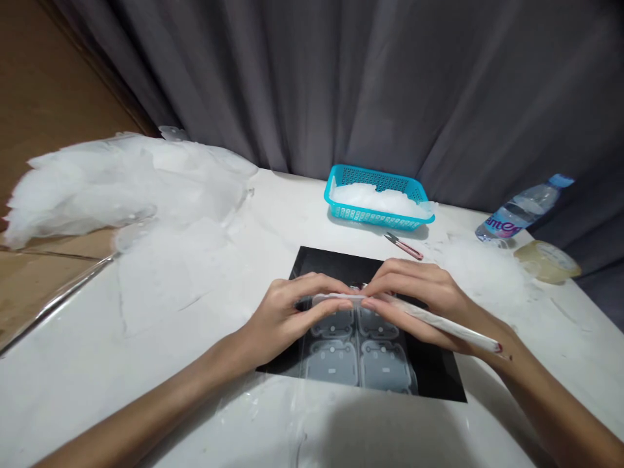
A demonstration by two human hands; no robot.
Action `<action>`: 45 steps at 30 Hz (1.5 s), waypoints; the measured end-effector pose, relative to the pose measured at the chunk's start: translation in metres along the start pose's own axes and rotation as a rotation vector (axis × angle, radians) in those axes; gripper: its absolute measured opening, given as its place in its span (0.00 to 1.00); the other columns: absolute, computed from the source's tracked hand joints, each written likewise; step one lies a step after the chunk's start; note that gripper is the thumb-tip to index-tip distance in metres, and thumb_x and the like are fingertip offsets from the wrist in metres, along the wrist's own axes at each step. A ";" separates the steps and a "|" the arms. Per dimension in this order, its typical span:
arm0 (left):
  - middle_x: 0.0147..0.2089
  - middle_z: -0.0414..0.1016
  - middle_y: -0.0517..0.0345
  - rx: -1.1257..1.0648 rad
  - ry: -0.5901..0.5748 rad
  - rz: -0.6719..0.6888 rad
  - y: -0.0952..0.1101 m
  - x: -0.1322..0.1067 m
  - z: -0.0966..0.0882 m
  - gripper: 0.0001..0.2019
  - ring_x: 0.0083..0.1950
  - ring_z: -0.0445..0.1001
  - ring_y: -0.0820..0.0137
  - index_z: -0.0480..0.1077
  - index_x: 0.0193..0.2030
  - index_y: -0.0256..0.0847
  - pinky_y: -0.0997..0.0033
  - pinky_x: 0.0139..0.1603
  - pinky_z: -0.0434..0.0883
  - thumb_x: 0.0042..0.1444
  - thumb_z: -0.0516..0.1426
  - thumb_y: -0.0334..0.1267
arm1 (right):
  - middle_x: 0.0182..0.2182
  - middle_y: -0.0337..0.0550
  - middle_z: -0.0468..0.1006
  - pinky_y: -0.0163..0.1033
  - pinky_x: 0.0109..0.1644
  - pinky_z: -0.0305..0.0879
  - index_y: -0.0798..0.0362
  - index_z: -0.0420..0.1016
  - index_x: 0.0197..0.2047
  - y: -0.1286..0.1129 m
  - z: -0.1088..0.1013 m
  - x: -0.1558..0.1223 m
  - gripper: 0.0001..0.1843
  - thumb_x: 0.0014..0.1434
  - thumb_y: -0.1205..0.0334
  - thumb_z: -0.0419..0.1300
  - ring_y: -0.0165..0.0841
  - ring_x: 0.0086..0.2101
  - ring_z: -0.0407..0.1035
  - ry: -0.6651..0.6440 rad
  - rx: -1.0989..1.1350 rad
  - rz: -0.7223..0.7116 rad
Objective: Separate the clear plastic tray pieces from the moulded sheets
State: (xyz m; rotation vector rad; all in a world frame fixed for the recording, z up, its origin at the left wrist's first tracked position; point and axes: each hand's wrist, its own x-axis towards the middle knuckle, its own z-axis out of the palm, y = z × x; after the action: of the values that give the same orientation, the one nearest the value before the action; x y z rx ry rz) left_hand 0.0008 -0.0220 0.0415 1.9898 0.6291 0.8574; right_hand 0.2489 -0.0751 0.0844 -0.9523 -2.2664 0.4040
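L hand [287,312] & R hand [431,292] angle inward over black mat [433,374], fingers nearly closed, pinching thin pale piece [358,298] edge-on btwn them. R also has white stick [448,327] slanting back twd wrist.

Before you, the table [287,218] is white and the curtain [292,78] a plain dark grey. Your mat [439,377] is black; the moulded sheet [333,361] on it is frosted grey, patterned with paler rounded outlines. The thin piece [319,298] you hold is milky white; your stick [448,327] is white with red at one end. The basket [361,218] is turquoise, patterned with holes. The snips [403,246] are pink with dark blades. The bottle [517,211] has a blue cap and magenta lettering; the tape roll [548,262] is yellowish.
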 end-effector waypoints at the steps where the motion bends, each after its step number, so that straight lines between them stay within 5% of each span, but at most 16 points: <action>1: 0.46 0.87 0.59 0.013 0.003 -0.008 0.001 -0.001 0.000 0.06 0.44 0.84 0.69 0.82 0.48 0.46 0.74 0.46 0.77 0.68 0.63 0.38 | 0.38 0.45 0.81 0.39 0.39 0.71 0.51 0.78 0.48 0.000 0.000 0.000 0.07 0.73 0.62 0.58 0.34 0.36 0.76 0.000 0.000 0.018; 7: 0.35 0.83 0.61 0.027 0.048 -0.083 0.001 -0.001 0.005 0.06 0.33 0.77 0.73 0.81 0.41 0.43 0.75 0.34 0.71 0.66 0.64 0.41 | 0.36 0.42 0.80 0.37 0.40 0.69 0.51 0.78 0.43 0.005 0.002 -0.001 0.08 0.73 0.58 0.60 0.33 0.35 0.74 -0.007 0.043 0.145; 12: 0.31 0.79 0.61 -0.332 0.113 -0.318 0.000 0.007 0.010 0.11 0.28 0.74 0.74 0.76 0.40 0.41 0.78 0.27 0.69 0.65 0.65 0.46 | 0.38 0.38 0.80 0.36 0.44 0.67 0.49 0.78 0.42 0.020 0.006 -0.002 0.09 0.71 0.53 0.63 0.31 0.38 0.74 -0.105 0.089 0.246; 17: 0.35 0.81 0.59 -0.561 0.158 -0.445 -0.004 0.013 0.008 0.13 0.31 0.78 0.72 0.71 0.45 0.41 0.76 0.31 0.73 0.61 0.67 0.44 | 0.38 0.39 0.80 0.36 0.45 0.67 0.51 0.78 0.42 0.030 0.013 -0.004 0.09 0.71 0.55 0.63 0.31 0.38 0.74 -0.165 0.123 0.233; 22: 0.35 0.80 0.59 -0.447 0.102 -0.475 -0.017 0.014 0.004 0.16 0.33 0.79 0.70 0.76 0.44 0.40 0.73 0.34 0.74 0.53 0.72 0.44 | 0.37 0.39 0.79 0.36 0.44 0.66 0.51 0.78 0.41 0.029 0.015 -0.005 0.09 0.73 0.58 0.61 0.31 0.37 0.73 -0.130 0.093 0.246; 26: 0.34 0.81 0.55 -0.358 0.006 -0.482 -0.017 0.013 0.007 0.16 0.34 0.78 0.68 0.80 0.37 0.36 0.70 0.35 0.74 0.55 0.71 0.49 | 0.39 0.41 0.78 0.36 0.43 0.65 0.52 0.77 0.43 0.030 0.017 -0.006 0.08 0.73 0.59 0.59 0.31 0.37 0.72 -0.128 0.053 0.190; 30: 0.29 0.78 0.57 -0.330 0.032 -0.530 -0.015 0.014 0.008 0.16 0.30 0.75 0.71 0.78 0.34 0.37 0.73 0.30 0.71 0.56 0.69 0.50 | 0.35 0.41 0.76 0.37 0.42 0.63 0.52 0.73 0.39 0.030 0.020 -0.005 0.08 0.73 0.64 0.57 0.32 0.35 0.70 -0.142 -0.008 0.124; 33: 0.27 0.75 0.60 -0.254 0.265 -0.542 -0.029 0.021 -0.010 0.15 0.27 0.72 0.71 0.74 0.34 0.38 0.75 0.26 0.69 0.58 0.67 0.48 | 0.32 0.40 0.73 0.38 0.39 0.61 0.52 0.71 0.36 0.033 0.018 -0.006 0.10 0.71 0.67 0.55 0.33 0.33 0.67 -0.164 -0.055 0.074; 35: 0.28 0.73 0.60 -0.193 0.620 -0.500 -0.043 0.026 -0.028 0.14 0.27 0.72 0.71 0.68 0.32 0.40 0.74 0.26 0.70 0.59 0.65 0.46 | 0.31 0.40 0.73 0.38 0.39 0.60 0.52 0.70 0.34 0.037 0.015 -0.008 0.11 0.69 0.68 0.55 0.33 0.32 0.66 -0.148 -0.080 0.094; 36: 0.28 0.73 0.60 -0.173 0.670 -0.489 -0.048 0.029 -0.035 0.14 0.28 0.73 0.71 0.67 0.32 0.40 0.75 0.26 0.70 0.59 0.65 0.45 | 0.30 0.39 0.73 0.38 0.39 0.60 0.51 0.70 0.33 0.041 0.013 -0.009 0.11 0.69 0.68 0.56 0.32 0.32 0.67 -0.119 -0.091 0.128; 39: 0.31 0.74 0.58 -0.178 0.488 -0.424 -0.048 0.030 -0.040 0.14 0.30 0.73 0.71 0.72 0.35 0.38 0.75 0.28 0.71 0.59 0.66 0.47 | 0.30 0.39 0.75 0.38 0.40 0.62 0.51 0.71 0.32 0.053 0.013 -0.012 0.12 0.71 0.63 0.57 0.33 0.31 0.69 0.074 -0.137 0.290; 41: 0.34 0.76 0.58 -0.295 0.277 -0.389 -0.036 0.028 -0.029 0.15 0.32 0.75 0.70 0.73 0.39 0.39 0.72 0.33 0.76 0.61 0.65 0.49 | 0.33 0.41 0.77 0.40 0.41 0.63 0.51 0.74 0.35 0.062 0.014 -0.013 0.12 0.72 0.59 0.57 0.35 0.33 0.71 0.207 -0.176 0.373; 45: 0.32 0.78 0.59 -0.414 0.088 -0.381 -0.012 0.022 -0.004 0.14 0.32 0.77 0.71 0.71 0.40 0.39 0.73 0.34 0.75 0.66 0.63 0.48 | 0.40 0.46 0.80 0.43 0.46 0.66 0.51 0.78 0.44 0.068 0.015 -0.013 0.10 0.72 0.56 0.58 0.39 0.40 0.75 0.291 -0.194 0.425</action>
State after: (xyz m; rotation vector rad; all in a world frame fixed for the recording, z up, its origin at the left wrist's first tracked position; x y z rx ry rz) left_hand 0.0102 0.0011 0.0401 1.4102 0.7800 0.7675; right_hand 0.2820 -0.0380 0.0339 -1.4973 -1.8583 0.2067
